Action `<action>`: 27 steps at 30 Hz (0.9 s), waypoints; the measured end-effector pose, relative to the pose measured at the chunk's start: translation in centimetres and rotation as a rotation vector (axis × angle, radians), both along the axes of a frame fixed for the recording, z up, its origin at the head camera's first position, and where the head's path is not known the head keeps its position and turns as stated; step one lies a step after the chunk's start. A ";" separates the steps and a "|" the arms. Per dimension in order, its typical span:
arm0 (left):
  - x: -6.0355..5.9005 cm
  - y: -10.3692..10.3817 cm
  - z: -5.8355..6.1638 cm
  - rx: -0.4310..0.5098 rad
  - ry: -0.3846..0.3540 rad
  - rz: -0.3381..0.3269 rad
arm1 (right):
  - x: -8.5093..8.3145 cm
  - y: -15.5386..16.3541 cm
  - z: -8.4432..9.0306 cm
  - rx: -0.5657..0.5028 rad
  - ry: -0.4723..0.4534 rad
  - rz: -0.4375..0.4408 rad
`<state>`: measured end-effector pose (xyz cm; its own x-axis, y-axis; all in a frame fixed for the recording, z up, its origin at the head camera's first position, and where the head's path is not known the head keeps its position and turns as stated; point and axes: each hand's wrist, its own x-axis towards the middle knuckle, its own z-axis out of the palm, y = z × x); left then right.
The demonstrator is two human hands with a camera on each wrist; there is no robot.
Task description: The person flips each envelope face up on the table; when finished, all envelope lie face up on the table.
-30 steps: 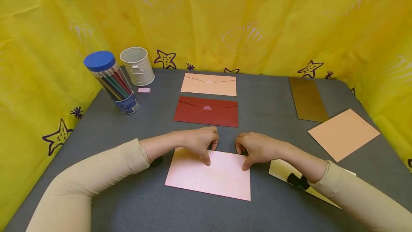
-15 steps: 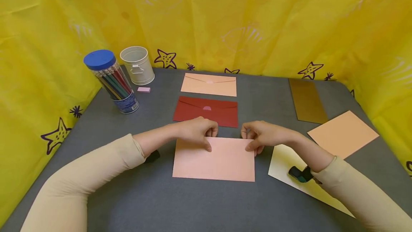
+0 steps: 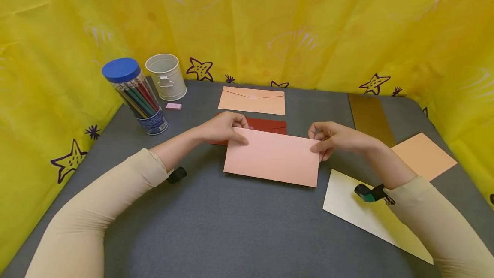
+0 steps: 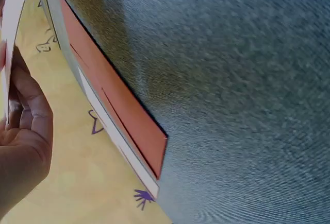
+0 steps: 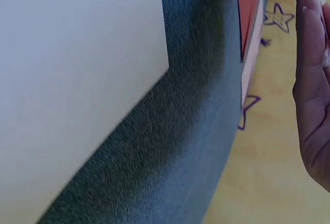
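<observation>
While raised off the grey desk (image 3: 216, 226) near its middle, pink sheet of paper (image 3: 273, 157) held by both upper corners. Left hand (image 3: 223, 127) pinching the left corner, right hand (image 3: 332, 137) pinching the right. Behind, partly hidden, dark red envelope (image 3: 270, 125); farther back, peach envelope (image 3: 252, 101). Near the right front edge, cream sheet (image 3: 347, 207).

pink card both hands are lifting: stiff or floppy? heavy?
Probably fairly stiff: the pink card, pinched only at its top corners by the left hand and right hand, stays flat with no visible sag. Likely light: fingertip pinches suffice. It looks thin edge-on in the left wrist view, so it may crease.
</observation>
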<state>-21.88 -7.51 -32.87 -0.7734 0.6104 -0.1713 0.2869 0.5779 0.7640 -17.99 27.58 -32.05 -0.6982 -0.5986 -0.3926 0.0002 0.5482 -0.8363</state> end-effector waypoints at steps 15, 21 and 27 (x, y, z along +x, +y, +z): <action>-1.1 -0.9 -1.2 0.253 -0.234 0.206 | -1.9 2.1 0.4 -0.059 0.063 -0.194; -1.3 -1.1 -1.3 0.344 -0.243 0.296 | -2.1 1.9 0.2 -0.078 0.060 -0.336; -1.6 -1.2 -1.1 0.442 -0.223 0.387 | -2.3 2.0 0.2 -0.154 0.037 -0.357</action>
<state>-23.52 -8.75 -33.96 -0.9271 0.3436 -0.1496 -0.0737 0.2241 0.9718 -20.27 29.58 -31.86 -0.8854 -0.3649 -0.2879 0.1367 0.3875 -0.9117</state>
